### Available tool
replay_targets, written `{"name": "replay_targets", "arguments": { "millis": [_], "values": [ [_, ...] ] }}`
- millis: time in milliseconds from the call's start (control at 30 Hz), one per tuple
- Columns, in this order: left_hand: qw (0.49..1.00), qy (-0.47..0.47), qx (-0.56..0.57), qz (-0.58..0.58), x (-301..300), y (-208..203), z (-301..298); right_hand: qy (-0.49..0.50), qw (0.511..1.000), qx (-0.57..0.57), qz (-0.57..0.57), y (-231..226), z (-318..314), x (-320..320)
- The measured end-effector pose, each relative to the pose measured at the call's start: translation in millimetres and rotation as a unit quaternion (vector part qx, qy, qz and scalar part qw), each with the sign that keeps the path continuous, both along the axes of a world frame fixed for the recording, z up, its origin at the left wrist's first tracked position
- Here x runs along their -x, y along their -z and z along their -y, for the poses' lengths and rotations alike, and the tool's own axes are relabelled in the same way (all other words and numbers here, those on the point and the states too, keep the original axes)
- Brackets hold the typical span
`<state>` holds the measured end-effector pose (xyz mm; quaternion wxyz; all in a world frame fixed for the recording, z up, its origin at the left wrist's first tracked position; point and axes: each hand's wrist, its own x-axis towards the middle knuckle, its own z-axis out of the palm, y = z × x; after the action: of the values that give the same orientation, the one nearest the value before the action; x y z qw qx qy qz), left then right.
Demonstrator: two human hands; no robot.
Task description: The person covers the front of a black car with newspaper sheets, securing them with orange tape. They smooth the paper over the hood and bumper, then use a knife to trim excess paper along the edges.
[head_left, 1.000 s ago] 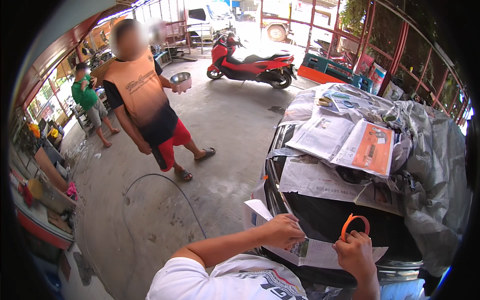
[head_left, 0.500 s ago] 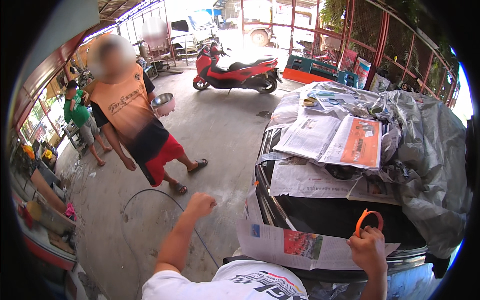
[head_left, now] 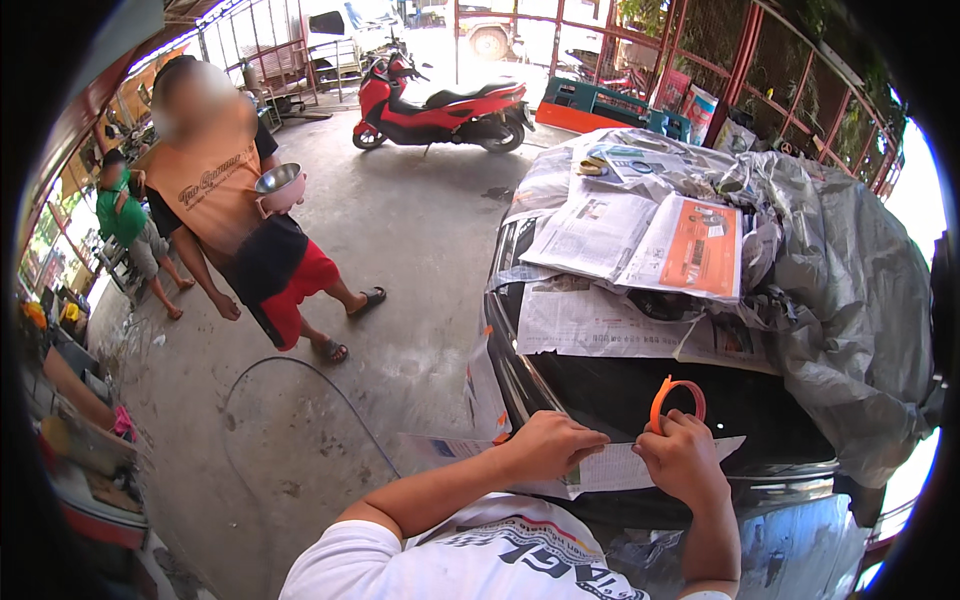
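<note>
My right hand (head_left: 687, 458) grips a thin roll of orange tape (head_left: 660, 405), its ring standing up above the fingers. Close to its left, my left hand (head_left: 553, 445) is closed in a pinch, fingertips pointing at the right hand. What those fingertips hold is too small to make out. Below and behind both hands hangs a newspaper sheet (head_left: 612, 474) along the near edge of a black car panel (head_left: 590, 392). My left hand and forearm cover part of the sheet.
More newspapers (head_left: 590, 238) and a grey plastic cover (head_left: 850, 290) lie over the car. At left a person (head_left: 225, 190) in an orange shirt holds a metal bowl (head_left: 280, 185). A hose (head_left: 300, 362) curves across the floor. Behind stands a red scooter (head_left: 440, 115).
My left hand has swung right and down from over the floor to beside the right hand, closing into a pinch. My right hand, with the tape roll, has moved left and up. The view has shifted.
</note>
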<state>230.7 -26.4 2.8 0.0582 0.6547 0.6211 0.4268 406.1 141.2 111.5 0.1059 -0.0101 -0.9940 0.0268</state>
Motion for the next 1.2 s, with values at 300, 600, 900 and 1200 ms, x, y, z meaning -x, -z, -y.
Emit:
{"name": "replay_targets", "arguments": {
  "millis": [300, 600, 900, 1200],
  "values": [
    [0.99, 0.047, 0.021, -0.135, 0, -6, -7, -0.018, 0.999, 0.035, -0.021, 20, 8, 3],
    [0.996, -0.006, -0.001, -0.086, 63, -8, 51, 0.074, 0.992, 0.076, -0.072, 0, -57, -49],
    [0.989, -0.072, -0.097, -0.087, 8, -20, -8, -0.004, 0.999, 0.039, -0.038, 7, -21, -6],
    [0.996, -0.006, 0.018, -0.082, 25, -1, 7, 0.001, 0.998, 0.016, -0.068, -15, -43, -22]
  ]
}}
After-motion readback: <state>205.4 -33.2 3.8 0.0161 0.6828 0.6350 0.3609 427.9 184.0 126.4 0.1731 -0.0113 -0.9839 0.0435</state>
